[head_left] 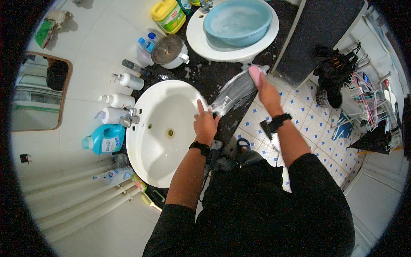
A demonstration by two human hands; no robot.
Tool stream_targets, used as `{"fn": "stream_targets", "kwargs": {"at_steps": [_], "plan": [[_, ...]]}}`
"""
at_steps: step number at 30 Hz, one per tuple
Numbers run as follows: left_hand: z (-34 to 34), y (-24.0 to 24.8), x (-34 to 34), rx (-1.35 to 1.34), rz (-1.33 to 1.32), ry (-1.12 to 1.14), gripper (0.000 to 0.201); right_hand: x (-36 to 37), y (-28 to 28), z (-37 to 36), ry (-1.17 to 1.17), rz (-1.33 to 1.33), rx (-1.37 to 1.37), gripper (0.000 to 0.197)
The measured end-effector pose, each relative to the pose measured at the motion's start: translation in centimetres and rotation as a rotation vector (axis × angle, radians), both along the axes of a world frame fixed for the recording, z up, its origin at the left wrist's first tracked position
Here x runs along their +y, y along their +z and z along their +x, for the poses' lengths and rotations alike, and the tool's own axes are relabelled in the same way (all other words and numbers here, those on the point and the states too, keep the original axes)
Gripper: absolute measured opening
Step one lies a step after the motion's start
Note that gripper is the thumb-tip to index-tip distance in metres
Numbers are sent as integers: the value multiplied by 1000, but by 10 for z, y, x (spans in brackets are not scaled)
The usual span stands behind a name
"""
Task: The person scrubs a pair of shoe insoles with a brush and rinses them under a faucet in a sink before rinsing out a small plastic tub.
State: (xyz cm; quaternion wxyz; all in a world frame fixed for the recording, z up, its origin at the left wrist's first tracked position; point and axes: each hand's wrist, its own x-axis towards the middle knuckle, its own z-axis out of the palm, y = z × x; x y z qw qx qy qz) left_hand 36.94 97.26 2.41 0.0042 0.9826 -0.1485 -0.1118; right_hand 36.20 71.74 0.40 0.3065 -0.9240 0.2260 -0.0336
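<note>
A long flat grey piece [237, 89], streaked with white suds, lies on the dark counter right of the white sink [136, 147]. Its rounded shape suggests an insole or a folded cloth; I cannot tell which. My left hand [206, 127] holds down its near end, index finger stretched along the sink rim and thumb at the piece's edge. At the far end, my right hand [268, 95] grips a pink block-shaped scrubber [255, 74] against the sudsy surface. The scrubber's underside is hidden.
A blue basin [239, 40] of sudsy water sits in a second white sink [195, 48]. Between the sinks stand a lidded pot [169, 50] and bottles. Pump bottles [122, 101] and a blue detergent jug [108, 139] line the wall. A dark cabinet [314, 38] rises at right.
</note>
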Motion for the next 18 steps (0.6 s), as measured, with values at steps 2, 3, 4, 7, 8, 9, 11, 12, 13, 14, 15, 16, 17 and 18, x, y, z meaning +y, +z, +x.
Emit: {"fn": "stream_targets", "kwargs": {"at_steps": [2,3,4,7,8,9,11,12,13,14,15,16,17,18], "plan": [[0,5,-6,26,19,10,45,50,-24,-11,56,93,57,50],[1,4,-5,52,38,31,45,88,-12,-23,176,88,150,51],[2,4,-3,53,39,33,45,112,2,-30,293,83,238,51],[2,4,4,68,3,15,46,99,8,-30,373,131,191,51],[1,2,6,39,-4,16,47,78,14,-24,361,117,197,47],[0,4,1,7,-17,0,48,44,-4,-9,248,43,354,45],[0,2,-1,4,-17,-1,48,-13,-5,-7,185,-52,57,41],[0,2,-1,5,-15,3,49,-19,18,-7,80,-119,-26,41],[1,3,-2,5,-17,3,49,-15,13,-7,71,-111,-81,39],[1,4,-3,12,6,22,49,-6,4,-6,62,-104,-136,37],[0,6,-7,22,26,37,48,16,-4,-9,93,-31,-1,38],[0,6,-8,23,21,37,48,49,-9,-15,127,43,134,38],[1,6,-5,65,19,45,48,91,-8,-25,271,2,219,36],[4,7,-5,103,13,49,48,117,-5,-31,410,-41,300,35]]}}
